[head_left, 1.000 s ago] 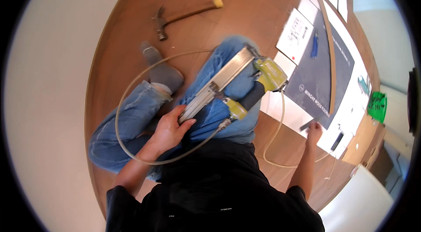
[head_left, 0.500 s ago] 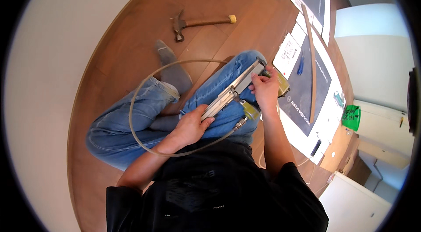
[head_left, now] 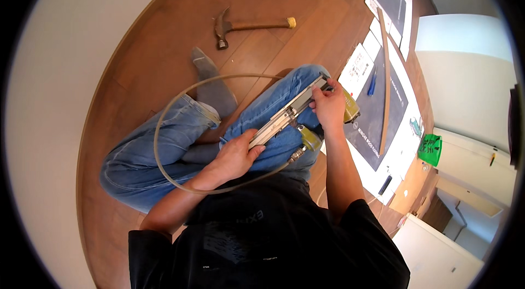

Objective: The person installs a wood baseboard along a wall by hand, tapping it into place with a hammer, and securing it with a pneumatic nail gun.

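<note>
An air nail gun (head_left: pixel 310 138) with a yellow-green body lies across my bent right leg. Its long metal magazine (head_left: pixel 273 125) runs slantwise up to the right, slid open. My left hand (head_left: pixel 236 156) is closed round the magazine's lower left end, thumb along the top. At the upper end, my right hand (head_left: pixel 330 109) pinches a flat grey strip (head_left: pixel 304 100), apparently nails, lying along the magazine. The right hand partly covers the gun's head. A clear air hose (head_left: pixel 157 141) leaves the metal coupling (head_left: pixel 297 153) and loops over my left forearm.
A claw hammer (head_left: pixel 254 24) lies on the wooden floor (head_left: pixel 164 48) beyond my socked foot (head_left: pixel 214 84). To the right, printed cardboard sheets (head_left: pixel 377 108) carry a narrow wood strip (head_left: pixel 385 81) and a blue tool (head_left: pixel 372 83). Beyond sits a green bag (head_left: pixel 430 149). A pale wall (head_left: pixel 65 70) borders the left.
My right fingers have moved slightly along the grey strip, which now lies flatter along the magazine. My left hand keeps its grip. The whole view has shifted a little.
</note>
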The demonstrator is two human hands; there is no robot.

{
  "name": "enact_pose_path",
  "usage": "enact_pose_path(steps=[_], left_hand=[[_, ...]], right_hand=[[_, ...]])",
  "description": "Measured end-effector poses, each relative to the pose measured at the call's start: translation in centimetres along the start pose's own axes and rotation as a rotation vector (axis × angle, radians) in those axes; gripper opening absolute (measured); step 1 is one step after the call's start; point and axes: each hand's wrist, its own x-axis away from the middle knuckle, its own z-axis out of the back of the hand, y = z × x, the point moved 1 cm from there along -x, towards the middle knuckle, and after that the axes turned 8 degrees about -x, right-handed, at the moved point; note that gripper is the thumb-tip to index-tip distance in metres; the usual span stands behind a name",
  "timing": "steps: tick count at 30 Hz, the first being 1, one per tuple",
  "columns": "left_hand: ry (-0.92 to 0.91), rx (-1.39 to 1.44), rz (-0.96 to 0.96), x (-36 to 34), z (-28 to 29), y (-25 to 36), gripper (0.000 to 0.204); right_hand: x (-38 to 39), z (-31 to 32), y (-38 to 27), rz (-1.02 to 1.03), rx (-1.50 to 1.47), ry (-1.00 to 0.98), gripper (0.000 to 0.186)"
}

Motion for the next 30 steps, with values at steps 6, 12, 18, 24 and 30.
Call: enact_pose_path(steps=[6,12,18,24,30], left_hand=[[0.002,0.009,-0.026,-0.2,0.0,0.2,0.046],[-0.030,0.050,0.003,-0.2,0.4,0.2,0.045],[-0.140,0.206,0.063,-0.9,-0.6,-1.5,0.041],[-0.208,0.289,0.069,-0.2,0.7,0.0,0.039],[0.335,-0.661,-0.080,8.5,5.2,-1.5,0.049]], right_hand=[[-2.2,0.8,2.2,0.242,0.308,0.022,0.053],[2.8,4.6,0.7,0.288,0.286,0.130,0.040],[7.8,7.8,7.2,-0.451,-0.453,-0.004,0.043],[6.1,4.7,5.7,-0.329,-0.904,-0.139,0.028],[5.7,4.7,-4.6,0.016,-1.048,-0.344,0.029]])
